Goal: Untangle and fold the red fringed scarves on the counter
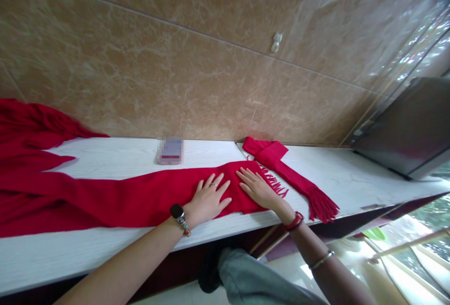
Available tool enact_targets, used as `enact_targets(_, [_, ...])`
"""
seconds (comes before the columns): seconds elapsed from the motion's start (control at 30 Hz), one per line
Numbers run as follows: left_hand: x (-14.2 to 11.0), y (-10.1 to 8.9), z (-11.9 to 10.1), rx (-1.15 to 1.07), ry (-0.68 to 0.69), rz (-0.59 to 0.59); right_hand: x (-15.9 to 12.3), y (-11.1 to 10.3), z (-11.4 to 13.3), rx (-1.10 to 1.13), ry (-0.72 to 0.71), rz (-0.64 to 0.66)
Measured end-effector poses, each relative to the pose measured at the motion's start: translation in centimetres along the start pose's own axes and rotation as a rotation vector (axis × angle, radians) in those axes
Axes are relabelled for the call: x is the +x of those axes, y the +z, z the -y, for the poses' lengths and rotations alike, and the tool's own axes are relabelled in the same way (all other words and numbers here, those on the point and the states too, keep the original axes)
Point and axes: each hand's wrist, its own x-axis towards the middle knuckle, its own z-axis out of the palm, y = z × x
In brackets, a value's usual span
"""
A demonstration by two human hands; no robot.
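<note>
A long red scarf [140, 199] lies stretched along the white counter, its fringed end to the right. My left hand [207, 199] rests flat on it with fingers spread. Farther right, my right hand [258, 188] presses flat near the fringe, fingers extended. Neither hand grips the cloth. Beyond the fringe, a second red piece, a folded scarf [288, 171], lies with a crossed fold at the back and its tassels near the front edge. At the far left the long scarf runs into a bunched heap of red cloth [28, 127].
A small blurred flat box [171, 151] sits at the back of the white counter [105, 152]. Brown marbled tiles [176, 70] rise behind, with a small white figure-shaped hook [276, 42]. A grey box-like appliance [404, 127] stands at the right end.
</note>
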Motion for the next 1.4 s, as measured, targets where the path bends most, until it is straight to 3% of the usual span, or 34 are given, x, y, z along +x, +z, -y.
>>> enact_targets(0.13, [-0.2,0.4,0.8,0.072,-0.101,0.133,-0.3,-0.1,-0.1,0.012,-0.016,0.023])
enact_targets(0.43, [-0.7,-0.5,1.8,0.091,-0.070,0.174,-0.3,-0.4,-0.7,0.131,-0.036,-0.026])
enact_targets(0.53, [-1.0,-0.6,2.1,0.104,-0.058,0.161,-0.9,-1.4,-1.0,0.247,-0.015,-0.122])
enact_targets(0.67, [-1.2,-0.7,2.2,0.107,-0.049,0.149,-2.4,-3.9,-1.1,0.411,0.084,-0.380])
enact_targets(0.73, [-1.1,-0.8,2.1,0.107,-0.029,0.140,-3.3,-5.1,-1.0,0.411,0.100,-0.439])
enact_targets(0.83, [-0.7,-1.1,1.3,0.118,0.056,0.060,-4.7,-5.8,-0.6,0.262,0.032,-0.328])
enact_targets(1.0, [0.7,-1.9,-2.3,0.092,0.284,-0.086,-6.8,-4.8,-0.4,0.041,-0.010,-0.046])
enact_targets(1.2, [2.8,-1.0,-5.5,0.151,0.360,-0.071,-7.8,-4.0,-0.6,0.030,-0.022,-0.064])
enact_targets(1.4, [4.4,0.7,-4.6,0.175,0.334,-0.040,-7.6,-3.1,-1.4,0.007,-0.054,-0.075])
